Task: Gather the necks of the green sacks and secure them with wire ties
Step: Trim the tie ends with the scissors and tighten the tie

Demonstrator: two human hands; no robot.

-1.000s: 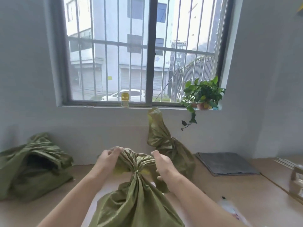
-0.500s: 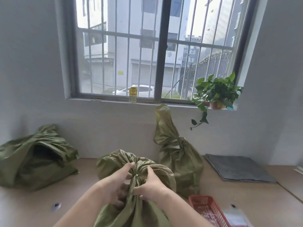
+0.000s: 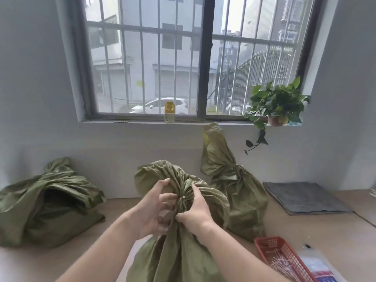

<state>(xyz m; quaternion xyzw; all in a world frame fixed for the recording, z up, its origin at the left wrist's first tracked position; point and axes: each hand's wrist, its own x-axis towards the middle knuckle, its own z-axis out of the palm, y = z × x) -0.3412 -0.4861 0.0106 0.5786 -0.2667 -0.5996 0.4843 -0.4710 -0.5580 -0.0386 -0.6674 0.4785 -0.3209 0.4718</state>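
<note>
Tan surface (image 3: 114,231) below the barred window (image 3: 204,58): your left hand (image 3: 154,208) and right hand (image 3: 193,214) both clenched the near sack (image 3: 179,259) at its gathered neck, wire tie (image 3: 183,198) between them. Tying step, probably; next needed the ends twisted tight.

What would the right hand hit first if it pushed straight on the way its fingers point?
The gathered neck of the front sack: the right hand grips it now, fingers pointing left and away. Just beyond, probably the left hand, though depth is unclear.
</note>
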